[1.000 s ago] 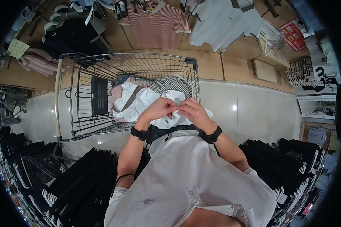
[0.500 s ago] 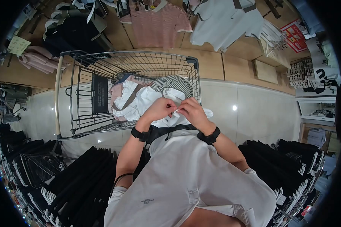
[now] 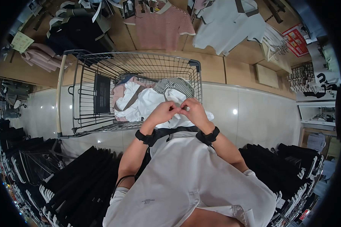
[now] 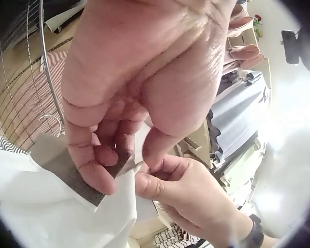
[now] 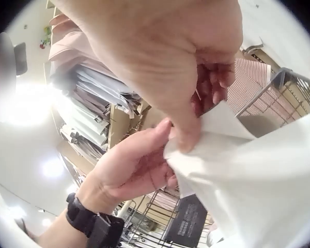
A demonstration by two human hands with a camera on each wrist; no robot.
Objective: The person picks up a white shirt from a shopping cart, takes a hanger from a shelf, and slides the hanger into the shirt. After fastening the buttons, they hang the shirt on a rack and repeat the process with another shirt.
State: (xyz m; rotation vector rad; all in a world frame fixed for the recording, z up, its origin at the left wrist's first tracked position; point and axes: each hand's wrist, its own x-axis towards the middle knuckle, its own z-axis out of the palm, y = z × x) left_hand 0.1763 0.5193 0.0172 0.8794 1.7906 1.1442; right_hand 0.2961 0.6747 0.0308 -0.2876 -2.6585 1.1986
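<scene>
A white shirt (image 4: 108, 217) with a grey collar (image 4: 75, 173) hangs from both hands, in front of the body. My left hand (image 3: 163, 114) pinches its edge beside the collar with curled fingers. Thumb and fingers of my right hand (image 3: 195, 113) pinch the same edge, the two sets of fingertips meeting there. In the right wrist view the white cloth (image 5: 248, 170) drapes away from the right thumb, and the left hand (image 5: 132, 168) is at the fabric's near edge. The small spot between the fingertips is hidden.
Just beyond the hands stands a wire shopping cart (image 3: 102, 128) holding white, pink and striped clothes (image 3: 174, 86). Racks of black garments (image 3: 83, 178) flank the body on both sides. Shirts (image 3: 163, 28) hang along the wooden wall display ahead. Pale floor tiles (image 3: 250, 109) lie to the right.
Both hands keep their pinch on the white shirt at nearly the same place; their fingertips have drawn slightly closer together. The head view has shifted a little.
</scene>
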